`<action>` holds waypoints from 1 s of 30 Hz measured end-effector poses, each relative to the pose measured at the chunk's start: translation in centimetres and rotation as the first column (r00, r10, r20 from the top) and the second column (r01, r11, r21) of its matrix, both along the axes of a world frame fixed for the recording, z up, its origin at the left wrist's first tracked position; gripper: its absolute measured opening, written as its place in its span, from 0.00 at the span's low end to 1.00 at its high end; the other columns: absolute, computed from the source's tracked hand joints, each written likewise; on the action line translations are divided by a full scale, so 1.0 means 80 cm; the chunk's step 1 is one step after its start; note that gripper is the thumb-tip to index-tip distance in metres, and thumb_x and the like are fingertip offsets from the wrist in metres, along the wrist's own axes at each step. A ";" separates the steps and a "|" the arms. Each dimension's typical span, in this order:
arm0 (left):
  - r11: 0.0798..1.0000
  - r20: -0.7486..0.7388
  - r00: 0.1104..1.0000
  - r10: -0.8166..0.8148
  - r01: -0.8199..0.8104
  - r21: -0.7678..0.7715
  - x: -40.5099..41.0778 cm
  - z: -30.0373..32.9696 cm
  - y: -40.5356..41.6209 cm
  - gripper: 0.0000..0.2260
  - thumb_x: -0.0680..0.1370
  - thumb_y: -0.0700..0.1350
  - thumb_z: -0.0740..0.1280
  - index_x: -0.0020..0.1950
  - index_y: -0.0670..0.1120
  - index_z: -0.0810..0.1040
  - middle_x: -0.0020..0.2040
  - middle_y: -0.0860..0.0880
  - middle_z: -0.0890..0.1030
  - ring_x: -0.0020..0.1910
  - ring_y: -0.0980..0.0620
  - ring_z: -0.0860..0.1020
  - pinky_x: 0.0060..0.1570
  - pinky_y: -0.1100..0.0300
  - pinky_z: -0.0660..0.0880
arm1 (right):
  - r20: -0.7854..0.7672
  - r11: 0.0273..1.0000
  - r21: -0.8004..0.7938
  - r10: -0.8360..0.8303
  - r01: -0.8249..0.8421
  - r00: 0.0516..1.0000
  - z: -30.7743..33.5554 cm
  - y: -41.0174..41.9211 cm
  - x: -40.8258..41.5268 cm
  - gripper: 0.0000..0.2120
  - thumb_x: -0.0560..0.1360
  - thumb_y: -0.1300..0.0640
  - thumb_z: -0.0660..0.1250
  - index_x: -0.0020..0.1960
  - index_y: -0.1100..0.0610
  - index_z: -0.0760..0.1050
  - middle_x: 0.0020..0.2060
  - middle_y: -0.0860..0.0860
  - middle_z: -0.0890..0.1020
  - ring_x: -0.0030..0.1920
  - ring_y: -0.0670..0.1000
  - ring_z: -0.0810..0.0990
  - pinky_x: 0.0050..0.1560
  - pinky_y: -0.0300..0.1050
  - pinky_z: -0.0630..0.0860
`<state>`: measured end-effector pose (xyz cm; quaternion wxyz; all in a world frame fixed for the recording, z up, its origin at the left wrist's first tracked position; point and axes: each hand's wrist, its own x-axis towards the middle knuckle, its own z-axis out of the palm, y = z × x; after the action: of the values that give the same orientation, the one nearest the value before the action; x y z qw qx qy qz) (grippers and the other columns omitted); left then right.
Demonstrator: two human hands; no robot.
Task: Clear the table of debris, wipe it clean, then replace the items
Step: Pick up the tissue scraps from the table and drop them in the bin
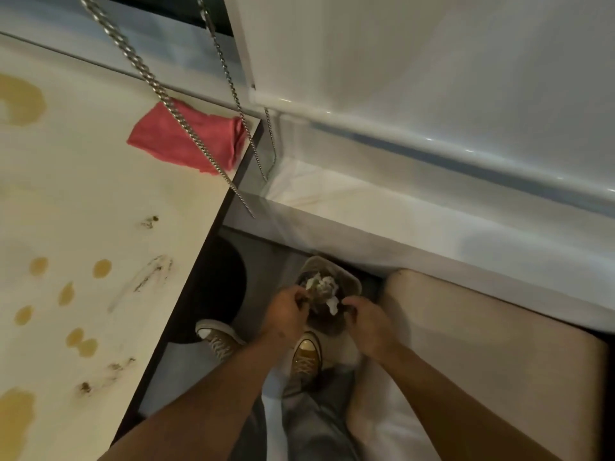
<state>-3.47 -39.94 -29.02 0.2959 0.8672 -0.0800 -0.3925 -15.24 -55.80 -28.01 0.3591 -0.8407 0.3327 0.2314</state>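
Observation:
The cream table top (100, 201) fills the left of the view, marked with yellow-brown spill patches (101, 268) and dark crumb smears (153, 274). A pink cloth (186, 138) lies crumpled at its far right corner. Down on the floor stands a small grey bin (336, 272) holding crumpled white paper and dark debris (321, 287). My left hand (286, 309) and my right hand (367, 322) hover over the bin's near rim, one at each side of the paper. Their fingers hang loosely curled, and I see nothing gripped in either.
A beige padded seat (482, 354) stands right of the bin, below a white ledge (399, 221) and wall. The table's dark round base (216, 287) sits left of my shoes (304, 359). A metal chain (159, 88) dangles across the view over the cloth.

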 end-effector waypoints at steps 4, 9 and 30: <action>0.998 0.028 0.998 -0.053 0.053 -0.018 0.005 0.048 0.015 0.10 0.79 0.43 0.71 0.60 0.50 0.81 0.51 0.55 0.80 0.48 0.59 0.77 0.43 0.75 0.68 | 0.059 0.999 0.011 0.051 -0.052 0.997 0.043 0.008 0.008 0.14 0.81 0.56 0.66 0.66 0.50 0.79 0.61 0.49 0.82 0.60 0.50 0.81 0.58 0.40 0.75; 0.984 0.053 0.995 -0.083 0.090 -0.151 0.019 0.169 0.034 0.09 0.78 0.45 0.72 0.53 0.58 0.78 0.51 0.57 0.82 0.49 0.60 0.80 0.47 0.75 0.72 | 0.188 0.995 0.044 0.075 -0.085 0.979 0.148 0.016 0.029 0.11 0.81 0.53 0.67 0.63 0.45 0.79 0.57 0.45 0.83 0.55 0.42 0.80 0.57 0.35 0.75; 0.960 0.481 0.867 0.127 0.014 -0.279 0.160 0.594 0.298 0.07 0.79 0.49 0.71 0.56 0.58 0.80 0.53 0.61 0.81 0.51 0.55 0.81 0.48 0.61 0.78 | 0.440 0.848 0.125 0.418 -0.515 0.795 0.503 0.150 0.233 0.13 0.81 0.46 0.66 0.65 0.40 0.76 0.55 0.33 0.80 0.53 0.35 0.79 0.55 0.35 0.77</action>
<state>9.29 -16.09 18.50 0.3938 0.8913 -0.1806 -0.1337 3.37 -43.81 12.22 0.4482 -0.8763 0.0037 0.1765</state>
